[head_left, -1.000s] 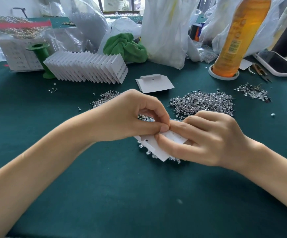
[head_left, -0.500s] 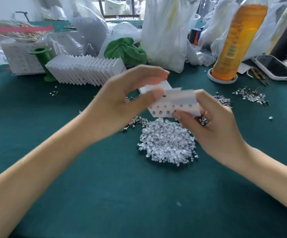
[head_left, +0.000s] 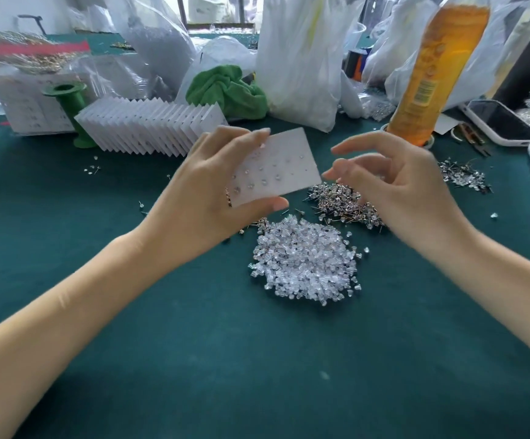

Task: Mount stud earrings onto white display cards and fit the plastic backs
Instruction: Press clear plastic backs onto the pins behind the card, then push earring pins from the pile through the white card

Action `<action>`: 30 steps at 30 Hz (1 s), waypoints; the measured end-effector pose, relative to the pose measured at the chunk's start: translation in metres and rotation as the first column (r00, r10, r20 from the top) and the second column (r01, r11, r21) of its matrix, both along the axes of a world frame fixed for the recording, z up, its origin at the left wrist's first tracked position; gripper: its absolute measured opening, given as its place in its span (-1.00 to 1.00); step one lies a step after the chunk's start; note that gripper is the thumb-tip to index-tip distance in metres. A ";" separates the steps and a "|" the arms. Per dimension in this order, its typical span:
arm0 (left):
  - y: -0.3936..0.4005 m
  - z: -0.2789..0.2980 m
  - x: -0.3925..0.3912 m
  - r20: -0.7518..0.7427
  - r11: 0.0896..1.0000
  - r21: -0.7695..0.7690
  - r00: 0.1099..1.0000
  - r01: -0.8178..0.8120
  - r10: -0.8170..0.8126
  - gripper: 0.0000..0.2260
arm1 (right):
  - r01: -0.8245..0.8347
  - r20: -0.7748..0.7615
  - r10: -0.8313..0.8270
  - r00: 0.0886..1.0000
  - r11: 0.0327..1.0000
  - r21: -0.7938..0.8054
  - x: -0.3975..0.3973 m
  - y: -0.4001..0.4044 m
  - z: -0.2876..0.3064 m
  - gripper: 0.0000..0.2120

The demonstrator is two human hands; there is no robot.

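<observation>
Above the green counter (head_left: pixel 194 359), the white card (head_left: pixel 276 166) with rows of small studs is raised and tilted, pinched along its left side in the grip of the left hand (head_left: pixel 206 198), thumb on the lower edge and fingers on the upper. The right hand (head_left: pixel 396 182) is just beside the card's right edge, fingers loosely spread, holding nothing. Below lie a pile of clear plastic backs (head_left: pixel 308 258) and a pile of loose metal studs (head_left: pixel 342 201). Behind stands a row of finished cards (head_left: pixel 149 128).
</observation>
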State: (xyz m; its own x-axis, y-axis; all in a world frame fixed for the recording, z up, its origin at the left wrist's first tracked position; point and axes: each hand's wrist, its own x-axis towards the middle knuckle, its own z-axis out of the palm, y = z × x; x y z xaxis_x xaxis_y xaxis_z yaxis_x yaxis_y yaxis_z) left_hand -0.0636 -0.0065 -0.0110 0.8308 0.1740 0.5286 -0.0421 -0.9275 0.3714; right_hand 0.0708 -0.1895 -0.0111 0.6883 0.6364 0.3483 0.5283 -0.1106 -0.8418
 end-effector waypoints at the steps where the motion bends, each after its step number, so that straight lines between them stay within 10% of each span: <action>1: 0.003 -0.001 0.000 -0.015 1.000 -0.009 0.999 -0.029 0.029 -0.31 | 0.043 0.109 -0.035 0.993 0.996 -0.072 0.009 -0.001 0.000 -0.93; 8: 0.012 -0.010 0.002 -0.119 0.995 0.036 0.988 -0.093 0.096 -0.35 | 0.058 0.372 0.147 0.916 0.872 -0.486 0.018 0.012 -0.015 -0.93; 30: 0.005 -0.012 -0.002 -0.205 0.996 0.027 0.975 -0.079 0.083 -0.35 | -0.116 0.249 0.323 0.913 0.790 -0.602 0.036 -0.006 -0.004 -0.90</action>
